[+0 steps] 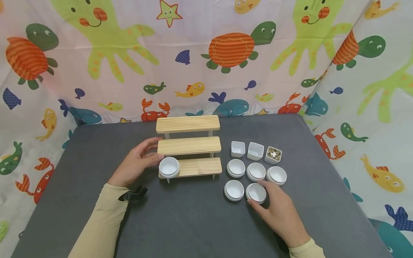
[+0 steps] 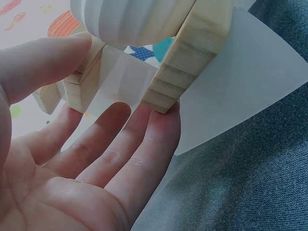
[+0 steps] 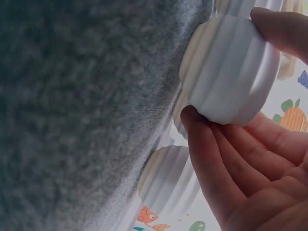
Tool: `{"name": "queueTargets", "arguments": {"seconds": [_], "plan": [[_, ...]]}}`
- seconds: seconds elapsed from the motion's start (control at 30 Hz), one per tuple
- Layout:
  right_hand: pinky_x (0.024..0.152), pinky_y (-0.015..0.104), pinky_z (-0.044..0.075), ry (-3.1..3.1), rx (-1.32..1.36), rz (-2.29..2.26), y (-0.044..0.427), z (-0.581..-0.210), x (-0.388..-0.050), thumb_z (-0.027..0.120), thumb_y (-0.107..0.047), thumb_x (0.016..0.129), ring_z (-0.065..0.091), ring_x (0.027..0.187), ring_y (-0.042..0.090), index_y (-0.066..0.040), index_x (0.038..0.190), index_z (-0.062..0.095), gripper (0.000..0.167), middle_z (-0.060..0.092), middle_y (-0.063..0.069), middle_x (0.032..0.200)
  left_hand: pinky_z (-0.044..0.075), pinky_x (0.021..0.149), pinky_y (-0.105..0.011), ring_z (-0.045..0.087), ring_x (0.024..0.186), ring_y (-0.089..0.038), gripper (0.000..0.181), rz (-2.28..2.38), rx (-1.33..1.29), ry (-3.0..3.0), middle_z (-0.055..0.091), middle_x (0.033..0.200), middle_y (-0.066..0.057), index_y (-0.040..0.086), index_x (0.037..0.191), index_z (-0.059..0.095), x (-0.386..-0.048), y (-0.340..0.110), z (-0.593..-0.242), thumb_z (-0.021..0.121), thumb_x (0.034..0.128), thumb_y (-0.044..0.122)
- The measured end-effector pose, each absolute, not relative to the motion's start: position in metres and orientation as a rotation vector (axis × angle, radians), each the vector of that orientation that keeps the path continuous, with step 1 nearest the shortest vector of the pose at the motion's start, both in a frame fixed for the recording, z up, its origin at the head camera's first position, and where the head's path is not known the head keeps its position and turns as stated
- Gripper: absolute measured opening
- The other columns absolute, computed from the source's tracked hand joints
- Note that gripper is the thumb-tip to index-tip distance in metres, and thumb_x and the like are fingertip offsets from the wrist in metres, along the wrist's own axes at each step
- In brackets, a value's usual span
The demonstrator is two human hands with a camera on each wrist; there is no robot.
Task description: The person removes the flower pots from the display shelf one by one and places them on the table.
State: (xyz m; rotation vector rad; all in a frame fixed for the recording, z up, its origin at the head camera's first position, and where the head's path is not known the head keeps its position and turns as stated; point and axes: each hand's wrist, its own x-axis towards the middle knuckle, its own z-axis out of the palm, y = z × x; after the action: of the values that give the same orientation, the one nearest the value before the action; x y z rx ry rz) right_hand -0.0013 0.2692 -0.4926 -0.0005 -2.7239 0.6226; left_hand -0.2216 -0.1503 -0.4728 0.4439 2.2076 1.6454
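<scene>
My left hand (image 1: 138, 161) touches the left end of a three-tier wooden stand (image 1: 190, 146), its loosely bent fingers against the board ends. Beside its thumb, a small white round dish (image 1: 169, 166) sits on the lowest tier's left end. In the left wrist view, fingertips meet the end of a board (image 2: 185, 62), and the ribbed dish (image 2: 130, 19) rests above. My right hand (image 1: 279, 211) pinches another white round dish (image 1: 256, 192) between thumb and fingers, in the front row of dishes. Up close in the right wrist view, that dish (image 3: 231, 70) has ribbed sides.
More round dishes stand around the gripped one, including its left neighbour (image 1: 234, 190) and one behind (image 1: 256, 171). Behind these are two white square dishes (image 1: 238, 148) and a third square dish (image 1: 273, 154) holding brownish bits. A patterned cloth (image 1: 193, 71) hangs beyond the grey table (image 1: 180, 218).
</scene>
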Motion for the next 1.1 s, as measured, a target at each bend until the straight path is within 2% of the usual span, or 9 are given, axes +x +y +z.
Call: {"name": "queueTargets", "arguments": {"seconds": [0.37,0.77,0.97,1.1], "plan": [[0.098,0.058,0.059,-2.765,-0.050,0.671,0.2700,-0.4934,-0.0016,0.097,-0.028,0.080,0.073,0.118,0.036,-0.005,0.135,0.067,0.067,0.074,0.015,0.128,0.065,0.100,-0.037,0.066,0.136,-0.037,0.071,1.634,0.433,2.213,0.055,0.157,-0.012,0.022,0.164,0.043,-0.2209,-0.1489,-0.4703,0.077,0.1025,0.027],[0.098,0.058,0.059,-2.756,-0.054,0.683,0.2663,-0.4978,0.0009,0.096,-0.027,0.080,0.073,0.118,0.037,-0.004,0.135,0.066,0.067,0.074,0.016,0.128,0.065,0.099,-0.035,0.066,0.136,-0.037,0.071,1.639,0.447,2.209,0.054,0.157,-0.012,0.023,0.164,0.043,-0.2195,-0.1510,-0.4723,0.077,0.1025,0.028],[0.102,0.060,0.058,-2.792,-0.097,0.701,0.2628,-0.5007,0.0034,0.095,-0.029,0.083,0.071,0.121,0.039,-0.003,0.137,0.064,0.067,0.073,0.018,0.131,0.064,0.101,-0.038,0.066,0.136,-0.036,0.074,1.631,0.464,2.218,0.054,0.158,-0.012,0.023,0.164,0.043,-0.2178,-0.1537,-0.4754,0.079,0.1009,0.034],[0.103,0.060,0.058,-2.802,-0.110,0.695,0.2604,-0.5015,0.0051,0.095,-0.029,0.084,0.071,0.122,0.039,-0.003,0.137,0.064,0.067,0.072,0.018,0.132,0.064,0.101,-0.040,0.066,0.136,-0.036,0.073,1.631,0.473,2.220,0.054,0.157,-0.011,0.024,0.164,0.043,-0.2175,-0.1553,-0.4778,0.079,0.1014,0.033]]}}
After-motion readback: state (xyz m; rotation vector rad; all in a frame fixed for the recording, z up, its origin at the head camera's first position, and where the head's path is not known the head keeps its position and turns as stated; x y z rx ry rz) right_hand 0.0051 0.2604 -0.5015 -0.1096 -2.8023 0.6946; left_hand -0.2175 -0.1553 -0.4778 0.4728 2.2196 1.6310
